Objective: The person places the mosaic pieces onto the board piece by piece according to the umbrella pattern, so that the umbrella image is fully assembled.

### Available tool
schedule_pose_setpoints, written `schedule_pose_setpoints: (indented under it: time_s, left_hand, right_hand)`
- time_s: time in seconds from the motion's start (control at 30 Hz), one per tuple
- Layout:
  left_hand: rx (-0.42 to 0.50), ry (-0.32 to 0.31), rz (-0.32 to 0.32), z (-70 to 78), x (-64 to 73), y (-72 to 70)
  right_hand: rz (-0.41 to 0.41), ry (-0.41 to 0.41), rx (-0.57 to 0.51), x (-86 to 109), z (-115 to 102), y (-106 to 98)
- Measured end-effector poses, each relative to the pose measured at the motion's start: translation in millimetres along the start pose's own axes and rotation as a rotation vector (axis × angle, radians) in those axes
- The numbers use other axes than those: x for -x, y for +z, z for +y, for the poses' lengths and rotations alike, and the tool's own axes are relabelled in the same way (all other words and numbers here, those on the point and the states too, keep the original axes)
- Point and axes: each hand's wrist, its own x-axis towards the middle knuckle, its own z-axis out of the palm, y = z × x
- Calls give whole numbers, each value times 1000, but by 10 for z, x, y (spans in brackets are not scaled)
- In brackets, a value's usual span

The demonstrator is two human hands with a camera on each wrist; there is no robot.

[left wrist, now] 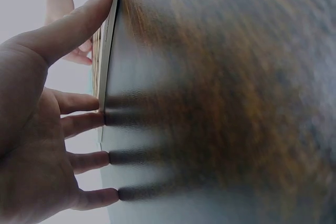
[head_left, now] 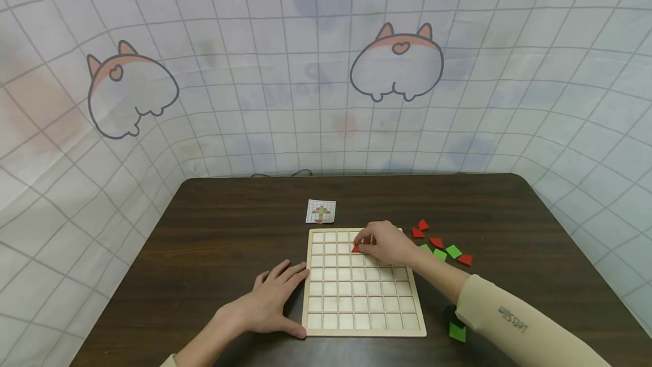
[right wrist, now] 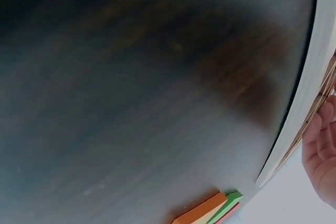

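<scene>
A pale wooden grid board (head_left: 351,304) lies on the table. Over one of its upper cells, my right hand (head_left: 389,245) pinches a small red piece (head_left: 355,248) with curved sides between thumb and fingers. My left hand (head_left: 270,302) rests at the board's left side, fingers spread, with the thumb and some fingertips touching the edge. In the left wrist view, the thumb and fingers of the left hand (left wrist: 39,129) meet the board's rim (left wrist: 109,40). The right wrist view catches only part of the right hand (right wrist: 323,153), beyond the board's rim (right wrist: 302,98); the piece is hidden there.
Right of the board lie several loose red pieces (head_left: 436,242) and green squares (head_left: 453,251). Another green square (head_left: 457,332) is partly under the right forearm. A small pattern card (head_left: 321,212) lies behind the board. A grid-patterned curtain (head_left: 316,129) stands behind the brown table (head_left: 219,225).
</scene>
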Motion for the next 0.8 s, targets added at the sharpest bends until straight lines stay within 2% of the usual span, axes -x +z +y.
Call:
schedule_pose_setpoints:
  time_s: [0.47,0.8]
  left_hand:
    - [-2,8,9,14,13,-8]
    - [3,11,9,4,11,-1]
  right_hand:
    - [-17,39,-42,2,-13,-14]
    - [10,28,-93,169,168,-267]
